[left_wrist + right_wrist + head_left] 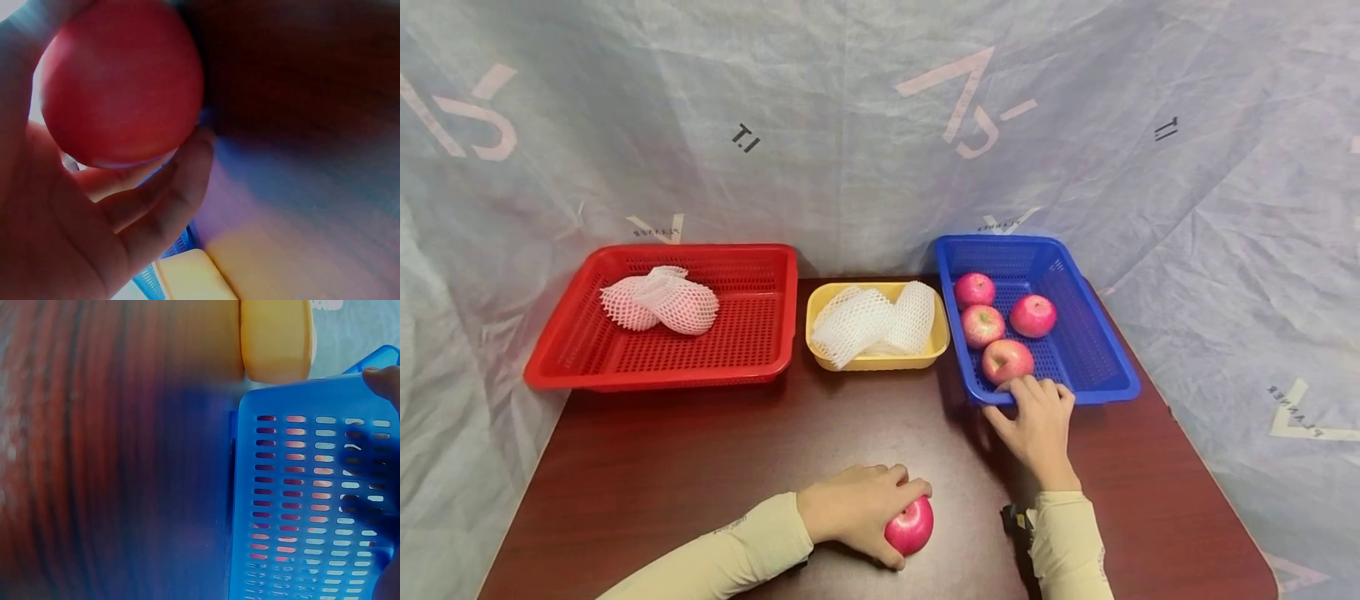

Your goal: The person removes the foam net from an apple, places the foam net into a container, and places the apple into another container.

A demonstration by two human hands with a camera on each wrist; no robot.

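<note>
My left hand (865,508) grips a red apple (910,527) low over the near middle of the table, thumb and fingers curled round its sides. In the left wrist view the apple (125,81) fills the palm side of the hand. The right hand (1036,421) holds the near rim of the blue basket (1101,358), fingers over the edge and thumb outside. Dark finger shapes show against the perforated basket wall (300,487) in the right wrist view. Just beyond those fingers lies an apple (1007,361), with several others farther inside the basket.
A red basket (752,333) at the left contains two apples in white foam net sleeves (688,307). Between the baskets stands a small yellow tray (880,362) of loose foam nets (857,321). A grey printed cloth (850,167) hangs behind the brown table (737,450).
</note>
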